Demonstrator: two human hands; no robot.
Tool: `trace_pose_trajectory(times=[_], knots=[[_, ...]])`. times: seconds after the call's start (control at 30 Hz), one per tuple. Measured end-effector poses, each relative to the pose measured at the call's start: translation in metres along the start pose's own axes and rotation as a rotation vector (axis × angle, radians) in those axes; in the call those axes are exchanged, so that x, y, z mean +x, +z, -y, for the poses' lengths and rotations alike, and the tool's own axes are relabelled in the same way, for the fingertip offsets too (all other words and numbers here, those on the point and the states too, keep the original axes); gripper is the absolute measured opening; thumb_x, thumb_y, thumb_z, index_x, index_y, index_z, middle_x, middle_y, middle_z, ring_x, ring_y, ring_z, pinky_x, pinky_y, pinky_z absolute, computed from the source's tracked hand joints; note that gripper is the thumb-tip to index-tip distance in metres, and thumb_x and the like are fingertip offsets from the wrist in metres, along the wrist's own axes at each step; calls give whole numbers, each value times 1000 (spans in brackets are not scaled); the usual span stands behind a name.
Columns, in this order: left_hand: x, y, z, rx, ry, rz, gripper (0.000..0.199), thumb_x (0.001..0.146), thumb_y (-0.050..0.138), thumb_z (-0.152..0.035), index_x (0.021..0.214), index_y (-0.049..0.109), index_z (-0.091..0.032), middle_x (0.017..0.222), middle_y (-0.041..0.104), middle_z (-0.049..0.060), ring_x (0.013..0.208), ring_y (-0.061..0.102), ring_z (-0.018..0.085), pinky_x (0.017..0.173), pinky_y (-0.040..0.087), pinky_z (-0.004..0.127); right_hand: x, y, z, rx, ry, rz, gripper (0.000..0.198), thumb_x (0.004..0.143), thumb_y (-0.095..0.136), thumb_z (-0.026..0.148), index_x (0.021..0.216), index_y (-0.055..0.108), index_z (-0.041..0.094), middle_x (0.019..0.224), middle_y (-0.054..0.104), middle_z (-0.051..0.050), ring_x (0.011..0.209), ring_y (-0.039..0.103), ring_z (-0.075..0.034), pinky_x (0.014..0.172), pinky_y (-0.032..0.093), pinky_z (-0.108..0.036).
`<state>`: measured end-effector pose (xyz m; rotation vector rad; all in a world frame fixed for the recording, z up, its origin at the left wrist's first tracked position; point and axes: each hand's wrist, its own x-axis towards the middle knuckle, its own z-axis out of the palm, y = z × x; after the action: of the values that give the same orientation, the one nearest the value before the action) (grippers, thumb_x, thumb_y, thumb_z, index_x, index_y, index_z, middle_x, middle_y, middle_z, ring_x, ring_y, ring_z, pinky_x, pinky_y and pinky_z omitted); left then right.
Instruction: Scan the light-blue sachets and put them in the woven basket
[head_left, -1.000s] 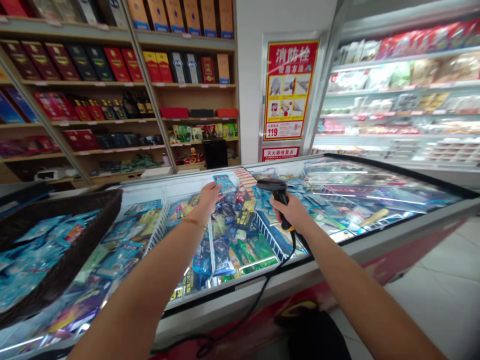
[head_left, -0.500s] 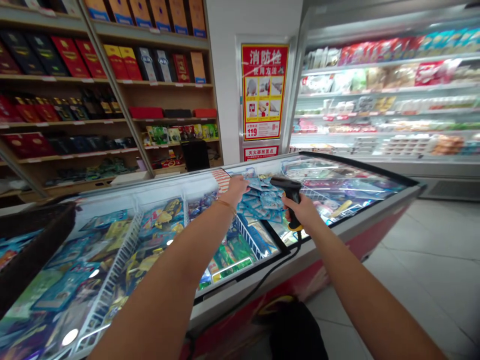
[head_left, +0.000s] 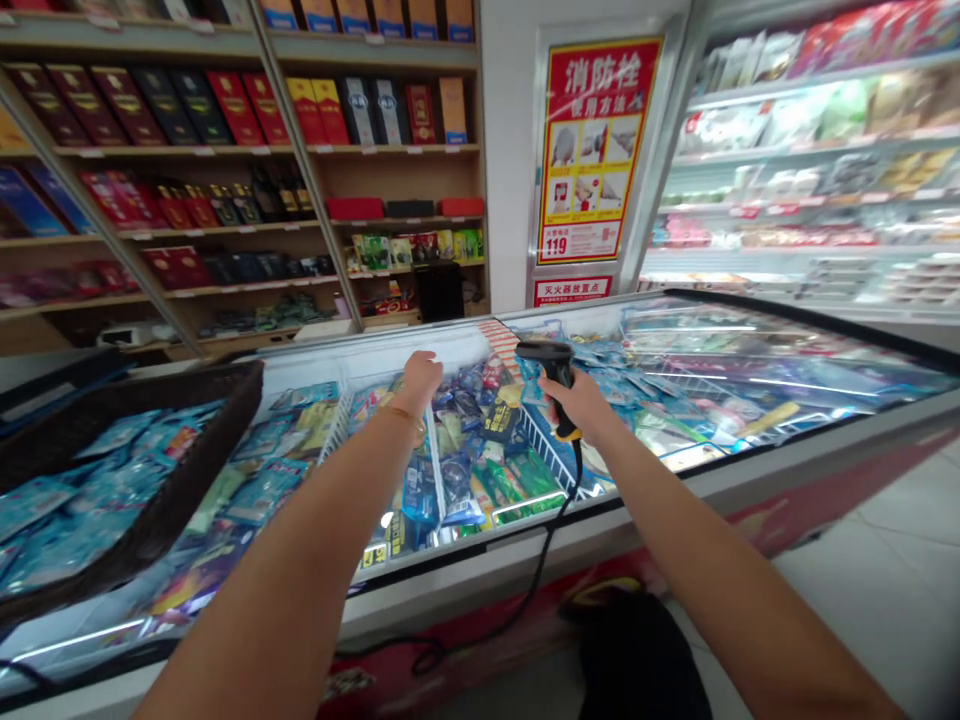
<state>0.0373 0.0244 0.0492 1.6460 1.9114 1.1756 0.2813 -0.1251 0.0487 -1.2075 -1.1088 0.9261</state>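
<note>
My right hand point(head_left: 577, 400) is closed around the handle of a black barcode scanner point(head_left: 546, 352) with a yellow-trimmed base. The scanner points left above the chest freezer point(head_left: 510, 545), its cable hanging over the front edge. Over the freezer's left-middle part, my left hand point(head_left: 422, 374) reaches out with a bracelet at the wrist. Its visible fingers look loosely apart and nothing shows in them; part of the fingers is hidden. Behind my right hand, blue packets point(head_left: 615, 385) are heaped. Bagged goods point(head_left: 457, 420) and green packets point(head_left: 525, 480) lie below, beside white wire dividers point(head_left: 551, 455).
A dark basket point(head_left: 232, 430) of blue packets point(head_left: 112, 510) stands on the freezer's left end. Shelves of boxes point(head_left: 375, 110) rise behind it. A red and yellow poster point(head_left: 598, 150) hangs on the wall, with a lit open fridge point(head_left: 817, 180) at the right.
My view has turned left, showing more of the basket. My left hand has moved left, away from the blue packets. My right hand still holds the scanner.
</note>
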Motion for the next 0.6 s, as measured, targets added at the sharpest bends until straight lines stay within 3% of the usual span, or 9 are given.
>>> trace_pose_trajectory(times=[0.13, 0.3, 0.4, 0.5, 0.6], knots=[[18, -65, 68, 296, -15, -83, 45, 79, 64, -18, 124, 62, -12, 128, 62, 22, 125, 57, 35, 102, 46, 43, 13, 42, -4, -7, -13, 100, 35, 74, 79, 37, 84, 51, 20, 55, 58, 5, 35, 52, -10, 34, 40, -22], [25, -123, 135, 646, 11, -136, 39, 85, 57, -25, 122, 61, -11, 131, 58, 28, 129, 50, 42, 102, 41, 55, 21, 76, -21, 47, -26, 139, 33, 74, 78, 35, 88, 53, 19, 57, 58, 6, 36, 52, -10, 34, 41, -22], [32, -140, 154, 683, -21, -136, 39, 88, 53, -25, 122, 61, -8, 129, 60, 30, 127, 53, 41, 100, 42, 54, 17, 75, -33, 26, 1, 189, 35, 72, 78, 37, 89, 53, 19, 57, 58, 6, 36, 52, -10, 35, 41, -23], [40, -148, 159, 715, -80, -109, 42, 91, 46, -26, 126, 57, -6, 123, 64, 30, 117, 61, 39, 95, 46, 48, 11, 67, -37, -15, 48, 211, 38, 70, 79, 39, 87, 52, 19, 57, 58, 6, 36, 52, -10, 36, 41, -23], [48, -151, 161, 769, -92, -72, 44, 90, 50, -34, 124, 58, -8, 121, 65, 29, 120, 60, 40, 94, 46, 46, 9, 61, -36, -11, 76, 181, 39, 69, 79, 41, 87, 52, 19, 57, 58, 6, 36, 52, -10, 36, 40, -22]])
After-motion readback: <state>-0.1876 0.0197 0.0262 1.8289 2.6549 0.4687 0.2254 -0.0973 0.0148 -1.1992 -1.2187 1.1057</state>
